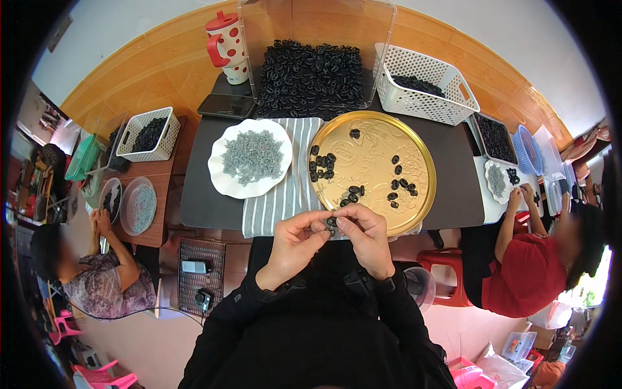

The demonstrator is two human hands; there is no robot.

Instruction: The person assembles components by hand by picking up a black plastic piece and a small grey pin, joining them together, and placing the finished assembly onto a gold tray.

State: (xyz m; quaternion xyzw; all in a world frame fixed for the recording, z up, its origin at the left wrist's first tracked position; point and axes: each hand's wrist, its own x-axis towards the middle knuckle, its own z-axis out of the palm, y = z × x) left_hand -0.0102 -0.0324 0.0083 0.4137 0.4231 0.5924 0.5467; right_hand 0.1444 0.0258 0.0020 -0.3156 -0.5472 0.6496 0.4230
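My left hand and my right hand meet at the near edge of the dark table, fingertips pinched together on a small black ring part. Just beyond them lies a round gold tray with several black ring parts scattered on it. Left of the tray, a white scalloped plate holds a heap of small grey clips. A striped grey cloth lies under the plate and tray.
A clear bin full of black parts stands at the back, with a red-dotted white jug, a dark phone and a white basket. Two other people work at side tables left and right.
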